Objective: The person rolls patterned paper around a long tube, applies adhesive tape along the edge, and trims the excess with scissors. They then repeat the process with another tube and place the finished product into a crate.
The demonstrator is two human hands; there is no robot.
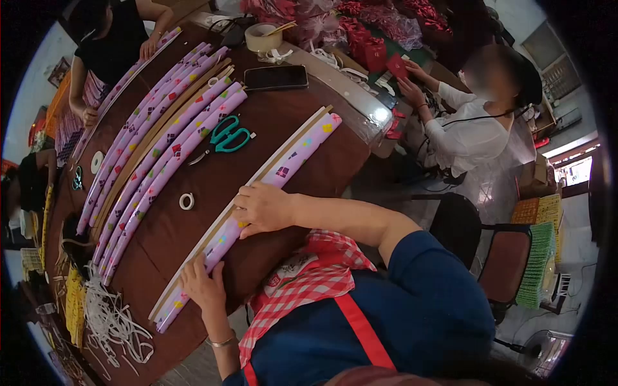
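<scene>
A long lilac roll of wrapping paper (pixel 287 168) with a colourful print lies slantwise on the brown table in front of me. A thin brown strip (pixel 280 152) and a white edge run along its far side. My left hand (pixel 203 284) is closed over the roll near its lower end, thumb on the near side. Further up, my right hand (pixel 265 209) is bent over the strip and roll, its fingertips on the far edge. A small roll of white tape (pixel 187 201) and teal-handled scissors (pixel 229 135) lie beyond the roll.
Several lilac rolls (pixel 161 161) and brown strips lie at the left. A phone (pixel 276 77), a wide tape roll (pixel 263 37) and a bundle of white ties (pixel 119 325) are on the table. One person sits across; another in white (pixel 473 132) holds a red packet.
</scene>
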